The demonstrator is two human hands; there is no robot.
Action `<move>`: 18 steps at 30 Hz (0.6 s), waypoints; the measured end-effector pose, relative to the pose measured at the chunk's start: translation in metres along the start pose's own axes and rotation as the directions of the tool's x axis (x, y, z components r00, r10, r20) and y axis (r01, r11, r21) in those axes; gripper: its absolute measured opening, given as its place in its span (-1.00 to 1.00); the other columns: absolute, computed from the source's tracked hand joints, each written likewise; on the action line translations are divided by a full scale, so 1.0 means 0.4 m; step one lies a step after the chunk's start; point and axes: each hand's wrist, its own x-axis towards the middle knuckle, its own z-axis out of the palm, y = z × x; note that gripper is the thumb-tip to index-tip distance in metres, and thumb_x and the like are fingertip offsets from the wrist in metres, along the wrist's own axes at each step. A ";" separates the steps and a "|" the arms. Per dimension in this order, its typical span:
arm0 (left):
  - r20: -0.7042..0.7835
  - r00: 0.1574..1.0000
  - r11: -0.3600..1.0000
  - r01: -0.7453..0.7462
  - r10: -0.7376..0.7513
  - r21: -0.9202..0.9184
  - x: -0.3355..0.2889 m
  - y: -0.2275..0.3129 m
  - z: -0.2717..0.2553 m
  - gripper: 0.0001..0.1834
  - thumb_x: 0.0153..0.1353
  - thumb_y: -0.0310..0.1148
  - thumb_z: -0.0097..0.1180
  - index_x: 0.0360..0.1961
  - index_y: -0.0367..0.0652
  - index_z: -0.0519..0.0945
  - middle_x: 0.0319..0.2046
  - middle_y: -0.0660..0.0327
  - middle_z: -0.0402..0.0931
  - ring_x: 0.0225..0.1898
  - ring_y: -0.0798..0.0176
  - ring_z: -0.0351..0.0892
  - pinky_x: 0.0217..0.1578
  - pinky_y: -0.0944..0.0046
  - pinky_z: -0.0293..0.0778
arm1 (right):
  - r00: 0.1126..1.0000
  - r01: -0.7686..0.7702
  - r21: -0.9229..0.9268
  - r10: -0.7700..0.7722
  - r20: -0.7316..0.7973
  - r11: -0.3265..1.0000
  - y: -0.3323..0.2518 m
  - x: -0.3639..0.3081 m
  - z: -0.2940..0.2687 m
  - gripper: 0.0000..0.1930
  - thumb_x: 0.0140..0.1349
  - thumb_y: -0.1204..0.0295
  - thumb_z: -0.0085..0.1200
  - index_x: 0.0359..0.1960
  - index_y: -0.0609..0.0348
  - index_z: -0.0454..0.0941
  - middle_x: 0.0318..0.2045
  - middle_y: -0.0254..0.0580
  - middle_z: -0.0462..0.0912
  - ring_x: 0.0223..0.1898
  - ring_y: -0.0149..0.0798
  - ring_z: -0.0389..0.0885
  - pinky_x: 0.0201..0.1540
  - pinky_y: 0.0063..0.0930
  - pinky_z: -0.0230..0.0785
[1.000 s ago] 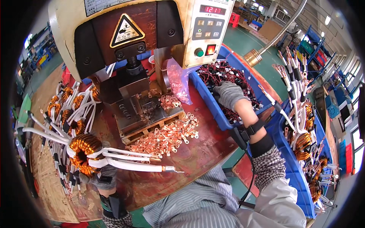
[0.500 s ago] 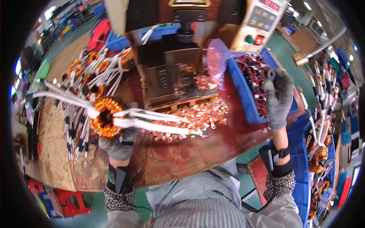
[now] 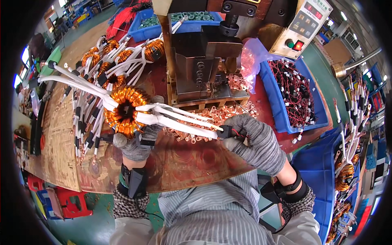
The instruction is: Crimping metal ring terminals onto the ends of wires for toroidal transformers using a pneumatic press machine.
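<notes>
My left hand [image 3: 136, 147], in a grey glove, is closed round the lower side of a toroidal coil [image 3: 134, 96] wound with shiny copper wire. Thick white leads stick out of the coil to both sides. At the tip of the right-hand lead [image 3: 179, 124] sits a small black piece [image 3: 224, 131], with a bit of thin red wire beside it. My right hand [image 3: 259, 143], gloved as well, pinches this black piece between thumb and fingers. Its fingertips partly hide what lies between them.
A press [image 3: 200, 61] stands behind the coil, with loose copper lugs [image 3: 241, 109] heaped at its foot. Right of it are a blue bin [image 3: 267, 100] of red-and-black wires and a control box [image 3: 300, 30]. More coils [image 3: 112, 79] lie at the left.
My right hand has come from the blue bin, leftward and nearer, to the tip of the white lead. My left hand still holds the coil. The whole view has shifted slightly.
</notes>
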 end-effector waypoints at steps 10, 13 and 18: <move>0.032 0.999 0.993 -0.037 0.034 0.108 0.001 -0.003 -0.003 0.18 -0.36 0.27 0.24 0.22 -0.16 0.01 0.15 -0.08 0.10 0.15 -0.07 0.17 0.16 -0.04 0.15 | 0.998 -0.061 -0.013 0.061 0.026 0.998 -0.017 -0.002 -0.015 -0.72 0.01 0.31 0.14 -0.24 0.10 0.48 -0.51 -0.29 0.52 -0.56 -0.41 0.49 -0.46 -0.59 0.37; 0.071 0.997 0.996 -0.021 0.015 0.089 -0.013 0.000 -0.037 0.08 -0.22 0.24 0.17 0.22 -0.15 0.00 0.16 -0.07 0.08 0.16 -0.08 0.15 0.15 -0.09 0.14 | 0.998 -0.051 -0.028 0.052 0.033 0.998 -0.018 -0.001 -0.022 -0.74 0.01 0.31 0.14 -0.26 0.10 0.48 -0.50 -0.27 0.52 -0.55 -0.37 0.49 -0.46 -0.57 0.36; 0.098 0.991 0.995 -0.095 0.092 0.027 -0.028 -0.018 -0.093 -0.14 0.03 0.16 -0.04 0.22 -0.16 0.01 0.17 -0.06 0.08 0.15 -0.07 0.17 0.11 -0.09 0.21 | 0.998 -0.038 -0.079 0.042 0.049 0.996 -0.025 0.010 -0.028 -0.75 -0.01 0.33 0.14 -0.27 0.07 0.48 -0.49 -0.24 0.52 -0.51 -0.26 0.53 -0.43 -0.50 0.38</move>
